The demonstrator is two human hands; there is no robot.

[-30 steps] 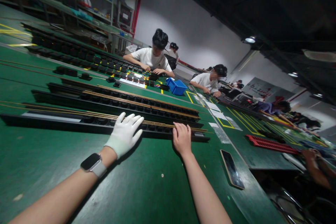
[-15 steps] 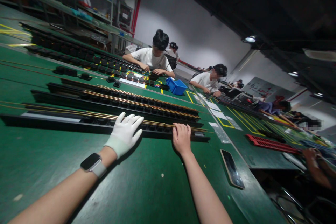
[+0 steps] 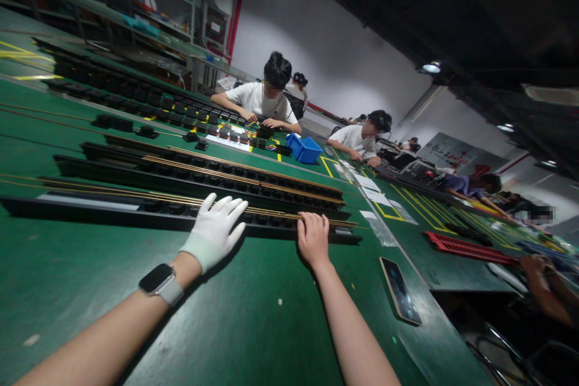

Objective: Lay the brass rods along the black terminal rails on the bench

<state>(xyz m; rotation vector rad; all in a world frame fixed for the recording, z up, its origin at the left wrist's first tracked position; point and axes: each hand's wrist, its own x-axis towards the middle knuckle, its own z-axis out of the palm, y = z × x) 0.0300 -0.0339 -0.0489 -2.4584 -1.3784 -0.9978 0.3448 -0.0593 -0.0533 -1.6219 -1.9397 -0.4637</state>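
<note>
My left hand (image 3: 217, 232), in a white glove with a watch at the wrist, lies with spread fingers across the nearest black channel (image 3: 108, 211). Thin brass-coloured rods (image 3: 176, 198) run along this channel and pass by its fingertips. Farther right, my bare right hand (image 3: 313, 236) rests on the same channel near its right end, fingers curled over the edge at the rods; whether they grip a rod is hidden. Behind lie two more black channels with black parts and brass rods (image 3: 217, 175) on top.
A blue bin (image 3: 304, 149) stands beyond the channels. A phone (image 3: 400, 291) lies at the right on the green table (image 3: 253, 325). Farther right is a red slotted part (image 3: 470, 247). Several people sit at the tables; one person (image 3: 265, 96) handles wires across from me.
</note>
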